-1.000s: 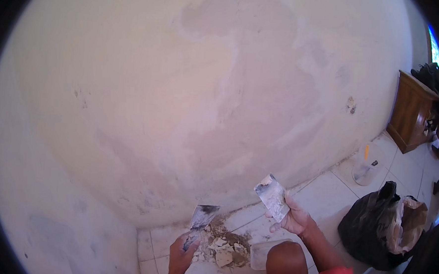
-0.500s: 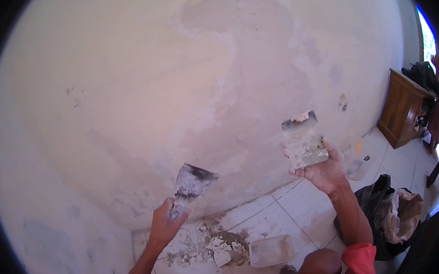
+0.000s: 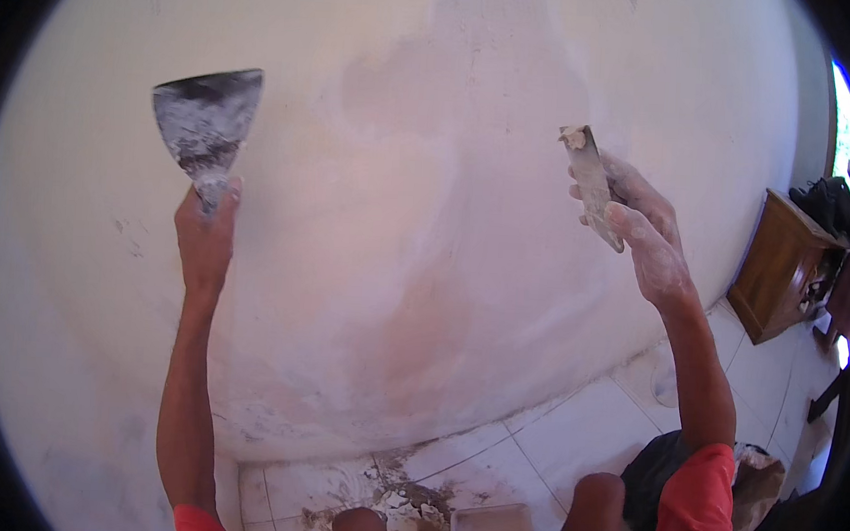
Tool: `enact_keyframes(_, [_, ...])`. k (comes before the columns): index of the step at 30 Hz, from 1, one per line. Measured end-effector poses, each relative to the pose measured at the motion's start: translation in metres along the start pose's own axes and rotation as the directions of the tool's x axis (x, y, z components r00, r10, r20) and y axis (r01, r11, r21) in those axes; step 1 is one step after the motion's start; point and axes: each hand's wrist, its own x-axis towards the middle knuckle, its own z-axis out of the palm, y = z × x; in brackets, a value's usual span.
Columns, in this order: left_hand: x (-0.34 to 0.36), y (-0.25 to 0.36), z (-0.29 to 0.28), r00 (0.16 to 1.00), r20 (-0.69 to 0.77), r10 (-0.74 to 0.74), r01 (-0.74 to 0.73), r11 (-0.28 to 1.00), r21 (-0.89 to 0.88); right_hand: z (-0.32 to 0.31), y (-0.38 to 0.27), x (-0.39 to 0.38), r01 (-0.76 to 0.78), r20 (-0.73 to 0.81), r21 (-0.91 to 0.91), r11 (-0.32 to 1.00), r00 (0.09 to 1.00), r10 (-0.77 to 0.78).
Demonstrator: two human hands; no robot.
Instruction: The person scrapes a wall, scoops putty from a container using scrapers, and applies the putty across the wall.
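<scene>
My left hand point(image 3: 206, 238) is closed round the handle of a putty knife point(image 3: 206, 124), whose wide blade points up and is smeared with whitish paste. It is raised in front of the wall point(image 3: 369, 224), left of the darker damp-looking patches. My right hand point(image 3: 650, 224) grips a flat rectangular scraper plate point(image 3: 596, 183) by its edges, tilted so that it shows narrow. A small lump of pale putty point(image 3: 574, 137) sits on the plate's upper end. White dust covers the right thumb and fingers.
Below, crumbled plaster point(image 3: 410, 515) lies on the white tiled floor point(image 3: 570, 437) beside a shallow rectangular tray point(image 3: 491, 530). A black bag point(image 3: 649, 484) stands behind my right arm. At the right, a wooden cabinet point(image 3: 780, 270) carries black shoes point(image 3: 825, 205).
My left hand has risen and moved left with the putty knife. My right hand has gone up a little, and its plate has turned from face-on to nearly edge-on.
</scene>
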Motion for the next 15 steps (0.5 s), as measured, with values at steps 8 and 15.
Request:
enact_keyframes(8, [0.096,0.048,-0.018,0.992,-0.098,0.074,-0.085,0.989,-0.118,-0.03,0.008,0.034,-0.158,0.205,0.48,0.863,0.977,0.065])
enact_keyframes(15, [0.144,0.101,0.008,0.996,0.076,0.043,-0.036,0.994,-0.099,-0.03,0.018,0.008,-0.254,0.237,0.68,0.688,0.964,0.122])
